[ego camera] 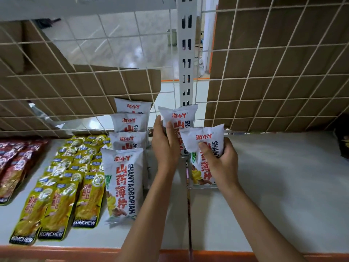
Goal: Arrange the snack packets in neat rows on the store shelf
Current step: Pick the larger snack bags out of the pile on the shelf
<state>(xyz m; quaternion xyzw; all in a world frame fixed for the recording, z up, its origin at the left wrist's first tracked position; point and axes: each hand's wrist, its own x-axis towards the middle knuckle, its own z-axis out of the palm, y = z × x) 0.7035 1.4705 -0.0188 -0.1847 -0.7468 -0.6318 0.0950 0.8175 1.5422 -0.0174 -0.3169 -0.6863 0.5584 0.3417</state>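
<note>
A row of several white snack packets with red lettering runs from the shelf's front toward the wire back. To its right, my left hand grips a white packet standing against the wire grid. In front of that one, my right hand holds a second white packet by its middle, its lower end resting on the shelf.
Rows of yellow packets and dark red packets lie to the left. A wire grid backs the shelf, with cardboard behind it and a white slotted upright in the middle. A dark object sits at the far right. An orange strip edges the front.
</note>
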